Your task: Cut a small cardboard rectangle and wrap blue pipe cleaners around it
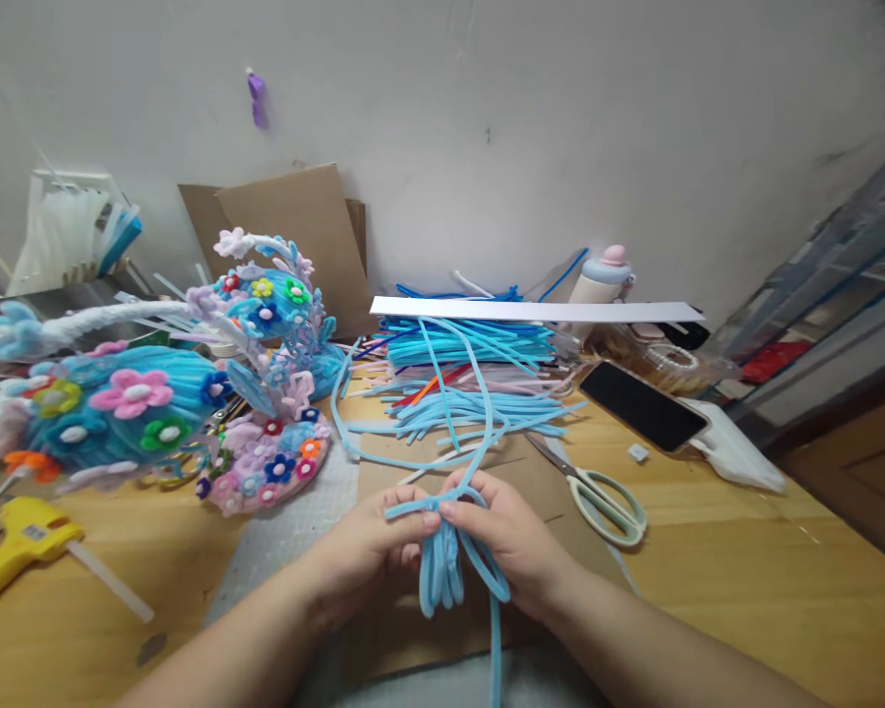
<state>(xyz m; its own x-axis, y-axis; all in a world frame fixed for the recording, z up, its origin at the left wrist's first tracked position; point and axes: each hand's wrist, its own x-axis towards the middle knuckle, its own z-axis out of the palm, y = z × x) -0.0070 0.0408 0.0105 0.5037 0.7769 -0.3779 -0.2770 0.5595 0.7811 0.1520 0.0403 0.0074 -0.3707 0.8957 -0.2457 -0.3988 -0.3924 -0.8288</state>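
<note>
Both my hands pinch a bundle of looped light-blue pipe cleaners (442,570) over a piece of cardboard (390,639). My left hand (373,551) grips its gathered top from the left, where a short end sticks out. From the right, my right hand (512,536) holds the same top, with a loose loop beside its fingers. One long strand hangs down toward me, and others curve away toward the back of the table. Scissors (597,501) with pale handles lie just right of my right hand.
Piles of blue pipe cleaners (472,344) lie behind, under a white strip (531,311). At left stand flower-covered blue craft pieces (133,433) and a yellow glue gun (26,546). A phone (641,405) and a bottle (601,280) are at right.
</note>
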